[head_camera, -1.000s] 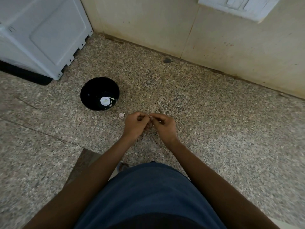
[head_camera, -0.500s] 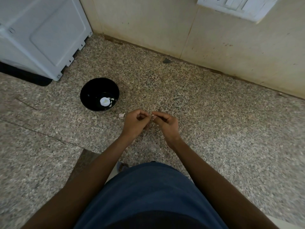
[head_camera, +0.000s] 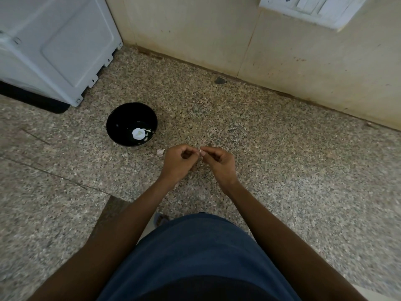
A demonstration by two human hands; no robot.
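Over the speckled granite counter point(head_camera: 282, 170) my two hands meet fingertip to fingertip. My right hand point(head_camera: 219, 164) pinches a small pale garlic clove point(head_camera: 201, 152) between thumb and forefinger. My left hand point(head_camera: 178, 164) has its fingers curled, with the fingertips at the same clove; how it grips is hard to see. A black bowl point(head_camera: 112, 127) stands to the left of the hands and holds a white round piece and a few peeled cloves point(head_camera: 148, 134). Another unpeeled clove point(head_camera: 160, 152) lies on the counter just left of my left hand.
A white appliance point(head_camera: 54, 46) on a black base stands at the back left. A beige tiled wall point(head_camera: 238, 35) runs along the back, with a white switch plate point(head_camera: 308, 7) at the top right. A dark chip point(head_camera: 219, 80) lies by the wall.
My hands have drawn slightly apart at the fingertips, and the pale clove now shows between them. Nothing else has moved.
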